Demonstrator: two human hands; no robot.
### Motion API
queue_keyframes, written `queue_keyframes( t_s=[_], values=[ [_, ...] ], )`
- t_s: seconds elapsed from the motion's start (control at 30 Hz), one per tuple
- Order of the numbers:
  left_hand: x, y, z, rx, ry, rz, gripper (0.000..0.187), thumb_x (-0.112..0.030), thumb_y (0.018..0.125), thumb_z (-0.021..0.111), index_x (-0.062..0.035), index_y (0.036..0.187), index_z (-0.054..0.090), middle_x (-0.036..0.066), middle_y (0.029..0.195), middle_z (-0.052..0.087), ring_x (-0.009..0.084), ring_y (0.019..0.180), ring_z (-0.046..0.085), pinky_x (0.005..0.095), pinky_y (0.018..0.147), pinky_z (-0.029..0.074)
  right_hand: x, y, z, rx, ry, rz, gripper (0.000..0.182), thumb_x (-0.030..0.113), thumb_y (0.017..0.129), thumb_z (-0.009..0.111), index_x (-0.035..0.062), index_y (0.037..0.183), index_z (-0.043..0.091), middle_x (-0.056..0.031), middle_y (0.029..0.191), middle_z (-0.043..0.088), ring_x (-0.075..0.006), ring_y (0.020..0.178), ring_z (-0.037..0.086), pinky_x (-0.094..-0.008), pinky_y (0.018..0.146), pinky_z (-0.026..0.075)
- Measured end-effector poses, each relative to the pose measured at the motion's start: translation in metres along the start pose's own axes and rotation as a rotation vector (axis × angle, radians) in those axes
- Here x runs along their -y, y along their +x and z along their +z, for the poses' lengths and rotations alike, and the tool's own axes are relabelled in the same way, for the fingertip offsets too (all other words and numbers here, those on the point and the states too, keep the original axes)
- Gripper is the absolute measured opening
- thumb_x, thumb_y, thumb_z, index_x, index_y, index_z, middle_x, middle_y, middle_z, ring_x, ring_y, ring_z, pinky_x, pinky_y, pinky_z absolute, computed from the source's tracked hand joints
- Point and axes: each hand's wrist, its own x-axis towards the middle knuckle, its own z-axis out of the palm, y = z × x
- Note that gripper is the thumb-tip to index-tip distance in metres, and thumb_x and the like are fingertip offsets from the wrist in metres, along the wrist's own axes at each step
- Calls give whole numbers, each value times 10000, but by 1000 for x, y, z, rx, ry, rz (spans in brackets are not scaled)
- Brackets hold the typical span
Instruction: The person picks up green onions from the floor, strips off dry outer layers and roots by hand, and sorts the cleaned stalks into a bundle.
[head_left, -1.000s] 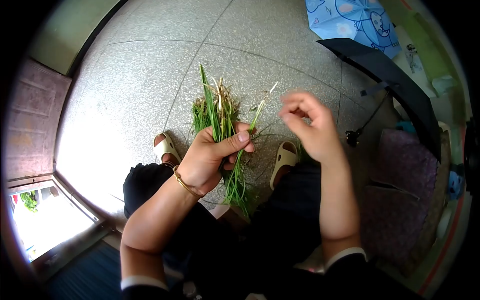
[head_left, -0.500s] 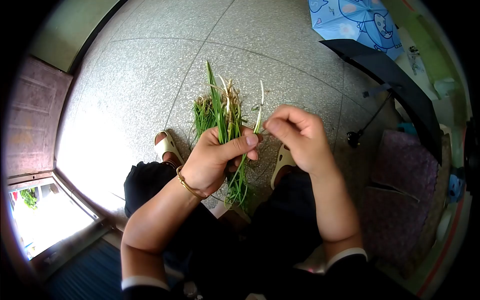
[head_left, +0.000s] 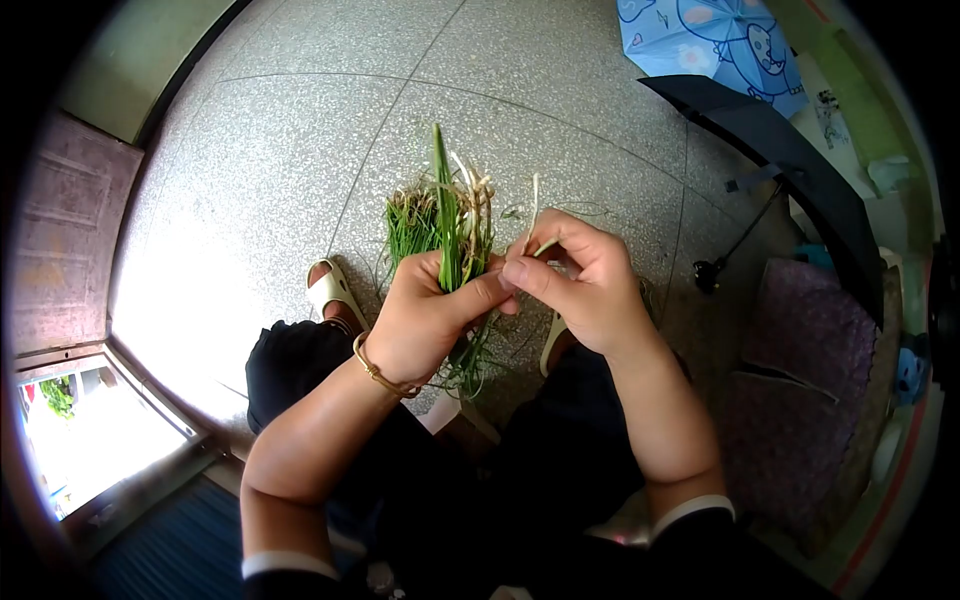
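Note:
My left hand (head_left: 415,315), with a bangle at its wrist, is closed around a bunch of chives (head_left: 447,225). Their pale root ends point up and away from me, and green leaves hang down below the fist. Thumb and fingers of my right hand (head_left: 590,290) pinch a single chive (head_left: 534,205) beside the left thumb; its white end sticks up and a short green piece shows at the fingers. Both thumbs are close together, perhaps touching. Behind the left hand, a pile of chives (head_left: 408,225) lies on the floor, partly hidden by the held bunch.
Speckled floor tiles (head_left: 280,150) spread ahead. Off to the right are an open black umbrella (head_left: 800,180), a blue patterned umbrella (head_left: 720,45) and a purplish mat (head_left: 810,350). My feet in pale slippers (head_left: 332,290) flank the chives. A wooden door (head_left: 75,230) stands at left.
My right hand has moved left against the left hand and now pinches the single chive. The held bunch has shifted slightly, and its hanging leaves show less.

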Motion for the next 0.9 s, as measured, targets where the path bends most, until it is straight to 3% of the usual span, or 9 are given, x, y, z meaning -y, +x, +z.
queue_keyframes(
  t_s=[0.07,0.17,0.47,0.53,0.77,0.83,0.87,0.9],
  values=[
    [1,0,-1,-7,103,43,139,-85,819,603,23,906,617,28,741,616,71,666,558,202,613,439,-1,1,1,-22,52,17,101,81,821,594,-5,773,573,-41,742,599,-94,678,565,-225,638,451],
    [4,2,-2,1,192,128,129,-95,820,604,23,874,614,16,705,600,58,638,540,197,588,425,-3,2,-5,-89,-117,-41,100,82,819,599,-8,779,575,-38,739,606,-79,691,558,-217,641,446],
    [0,3,-2,-16,253,60,112,-104,806,611,8,800,610,-5,638,567,42,585,502,188,542,399,8,0,-12,-118,-251,1,112,96,819,605,-11,792,583,-2,692,576,-51,651,500,-198,600,408],
    [-4,1,-2,-9,280,47,109,-102,805,609,7,797,610,-7,635,564,41,583,500,188,541,398,13,0,-14,-132,-262,88,123,104,825,598,-13,794,580,11,680,552,-43,639,471,-192,591,390],
    [0,3,-5,45,312,70,95,-89,801,604,5,788,612,-13,628,556,40,571,490,190,530,394,6,3,-18,-192,-213,9,136,127,854,547,3,804,570,6,698,532,-50,650,451,-209,604,378],
    [0,1,-6,50,320,41,95,-88,801,605,5,784,613,-8,627,559,46,576,497,197,542,400,5,9,-35,-397,71,-137,188,155,874,489,40,730,525,-1,648,479,-89,612,435,-237,603,380],
    [0,0,-6,56,330,13,95,-87,800,605,6,780,614,-3,627,563,52,580,505,204,554,406,12,11,-39,-508,56,-128,242,177,882,453,79,660,448,-3,606,416,-120,575,406,-260,587,367],
    [0,0,-7,56,330,13,95,-87,800,605,6,780,614,-3,627,563,52,580,505,204,554,406,11,12,-52,-491,103,-165,256,187,883,449,83,650,426,-4,611,413,-121,575,402,-264,579,362]
  ],
)
